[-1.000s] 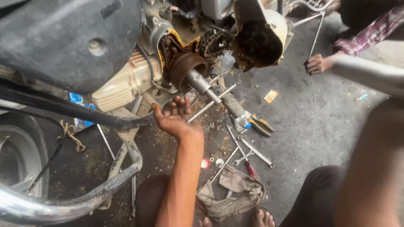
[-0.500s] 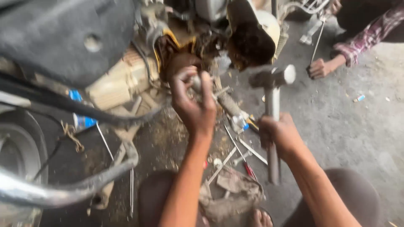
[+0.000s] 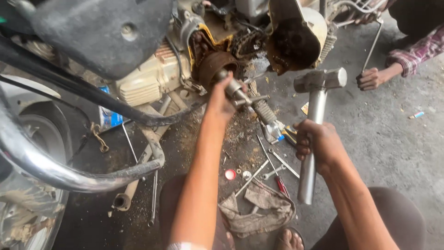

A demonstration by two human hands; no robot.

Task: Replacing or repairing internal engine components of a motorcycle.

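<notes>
My left hand (image 3: 221,98) grips a steel shaft tool (image 3: 240,95) that sticks out of a rusty round hub (image 3: 213,65) on a motorcycle engine (image 3: 152,78). The tool's threaded end (image 3: 264,111) points down toward the floor. My right hand (image 3: 319,143) holds a metal hammer by its tubular handle (image 3: 309,171), upright, with the hammer head (image 3: 320,79) raised to the right of the shaft and level with the hub.
Wrenches and a screwdriver (image 3: 277,173) lie on the dirty concrete beside a grey rag (image 3: 259,210). A chrome guard bar (image 3: 60,171) and a wheel sit at left. Another person's hand (image 3: 370,78) with a plaid sleeve rests on the floor at upper right.
My left hand rose from the floor area and closed on the shaft tool at the hub. My right hand came into view with the hammer and lifted it beside the shaft.
</notes>
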